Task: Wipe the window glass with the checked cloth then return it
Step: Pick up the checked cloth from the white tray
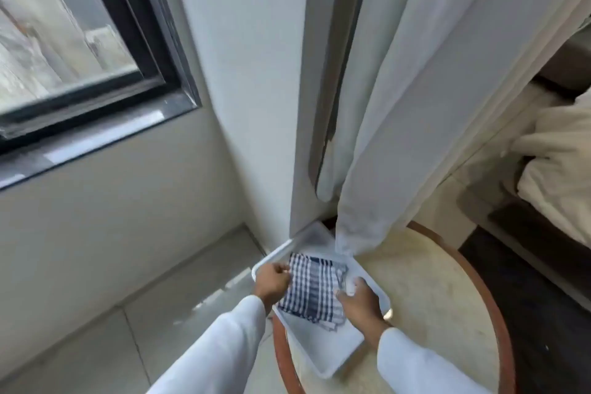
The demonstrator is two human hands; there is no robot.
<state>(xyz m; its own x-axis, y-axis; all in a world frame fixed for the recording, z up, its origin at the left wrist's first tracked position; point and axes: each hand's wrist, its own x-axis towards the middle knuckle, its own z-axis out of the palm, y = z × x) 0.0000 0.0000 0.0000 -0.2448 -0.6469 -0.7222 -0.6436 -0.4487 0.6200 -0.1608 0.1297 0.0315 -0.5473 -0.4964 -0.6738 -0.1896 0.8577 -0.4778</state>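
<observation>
Sleeves, white, are entering at lower centre of the frame, w/ both hands reaching into a white tray (323, 358). Left hand (271, 281) is curling loosely at the left edge of the checked cloth (315, 289); whether it is pinching the fabric, cannot tell. Right hand (359, 299) is resting at the cloth's right edge, fingers bent, thumb touching the fabric; grip likewise unclear. Cloth is lying folded inside the tray, lower centre.

Judgement: either the pick-up or the return is happening; frame alone isn't settling which. To do it well: pinch both edges firmly, keep the folds together, lift straight up so the light tray isn't dragging along; if returning, lay it flat, clear of the rim.

Surroundings, largest first: pale wall and tiled floor are filling the left; curtain (415, 105) is hanging upper right, hem just above the tray; window glass (48, 41), dark-framed, is sitting upper left, well apart from the cloth; round table (431, 297), wood-rimmed, is carrying the tray at lower right.
</observation>
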